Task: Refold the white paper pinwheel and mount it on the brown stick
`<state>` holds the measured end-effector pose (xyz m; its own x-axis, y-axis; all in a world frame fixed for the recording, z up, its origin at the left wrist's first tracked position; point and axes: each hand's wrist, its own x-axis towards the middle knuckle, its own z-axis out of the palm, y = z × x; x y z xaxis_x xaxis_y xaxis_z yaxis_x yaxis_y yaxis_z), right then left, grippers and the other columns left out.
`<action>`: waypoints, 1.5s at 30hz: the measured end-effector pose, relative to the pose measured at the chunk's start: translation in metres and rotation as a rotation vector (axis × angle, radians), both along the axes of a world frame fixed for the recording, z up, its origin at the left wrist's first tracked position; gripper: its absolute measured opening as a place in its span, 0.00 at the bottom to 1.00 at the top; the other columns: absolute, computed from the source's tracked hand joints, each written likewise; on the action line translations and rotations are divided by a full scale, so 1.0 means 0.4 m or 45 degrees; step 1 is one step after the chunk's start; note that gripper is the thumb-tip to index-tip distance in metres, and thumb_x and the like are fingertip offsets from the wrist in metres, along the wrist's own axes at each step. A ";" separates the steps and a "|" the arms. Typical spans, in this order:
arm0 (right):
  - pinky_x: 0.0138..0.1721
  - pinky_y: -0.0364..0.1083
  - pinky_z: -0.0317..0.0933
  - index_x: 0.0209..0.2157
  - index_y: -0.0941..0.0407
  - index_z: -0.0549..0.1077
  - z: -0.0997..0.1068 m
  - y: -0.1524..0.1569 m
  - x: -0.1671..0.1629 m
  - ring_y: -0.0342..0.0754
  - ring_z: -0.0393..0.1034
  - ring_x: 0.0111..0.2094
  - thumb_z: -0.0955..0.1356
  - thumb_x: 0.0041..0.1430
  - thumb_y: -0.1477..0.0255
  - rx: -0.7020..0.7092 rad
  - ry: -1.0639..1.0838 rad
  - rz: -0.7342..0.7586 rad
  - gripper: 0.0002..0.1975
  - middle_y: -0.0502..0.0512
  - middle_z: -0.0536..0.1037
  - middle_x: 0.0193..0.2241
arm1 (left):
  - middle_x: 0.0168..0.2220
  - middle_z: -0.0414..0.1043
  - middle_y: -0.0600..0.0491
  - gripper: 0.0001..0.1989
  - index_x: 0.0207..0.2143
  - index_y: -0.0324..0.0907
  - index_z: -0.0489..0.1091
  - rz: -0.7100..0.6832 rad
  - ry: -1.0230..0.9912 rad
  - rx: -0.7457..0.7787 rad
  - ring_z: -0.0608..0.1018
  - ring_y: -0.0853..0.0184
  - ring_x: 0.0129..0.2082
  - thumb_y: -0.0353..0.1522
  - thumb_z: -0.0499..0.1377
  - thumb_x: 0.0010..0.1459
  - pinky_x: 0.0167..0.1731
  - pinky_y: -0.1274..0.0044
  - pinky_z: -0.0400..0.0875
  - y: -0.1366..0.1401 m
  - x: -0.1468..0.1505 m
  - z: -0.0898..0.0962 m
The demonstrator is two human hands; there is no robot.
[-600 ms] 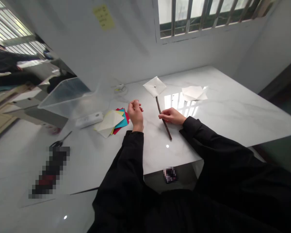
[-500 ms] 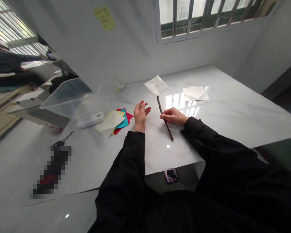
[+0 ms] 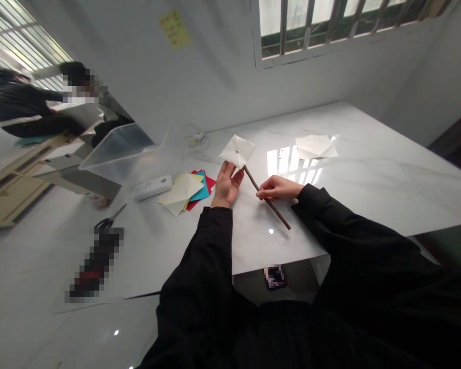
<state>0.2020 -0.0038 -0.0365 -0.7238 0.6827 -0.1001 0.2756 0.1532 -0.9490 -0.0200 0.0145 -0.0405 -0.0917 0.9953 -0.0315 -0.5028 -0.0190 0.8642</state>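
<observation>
While the right hand (image 3: pixel 278 187) pinches a thin dark brown stick (image 3: pixel 267 197) between thumb and fingers near its middle, the left hand (image 3: pixel 226 184) lies open, palm up, with its fingertips touching the lower edge of the white folded paper pinwheel (image 3: pixel 237 151) pinned to the stick's far end. The stick slants across the white marble table (image 3: pixel 369 174), its free end pointing toward the near edge and the pinwheel head toward the far edge. Just left of the left hand lies a fanned stack of coloured paper squares (image 3: pixel 186 189), cream on top with teal, red and yellow showing beneath. Beyond that stack, toward the left edge, a small white oblong device (image 3: pixel 152 187) lies beside a clear plastic tub (image 3: pixel 119 154). A loose white folded paper sheet (image 3: pixel 316 146) rests well apart toward the far right of the table. Black-handled scissors (image 3: pixel 109 220) lie near the left edge. Another person in dark clothing (image 3: pixel 26 105) is off past the table's far left corner.
</observation>
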 end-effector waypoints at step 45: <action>0.29 0.43 0.50 0.42 0.59 0.83 0.001 0.007 0.012 0.41 0.60 0.24 0.73 0.63 0.52 0.017 0.084 0.129 0.23 0.47 0.72 0.22 | 0.37 0.82 0.52 0.10 0.47 0.45 0.81 0.076 -0.380 -0.084 0.82 0.71 0.34 0.35 0.70 0.63 0.41 0.81 0.78 0.016 -0.022 -0.009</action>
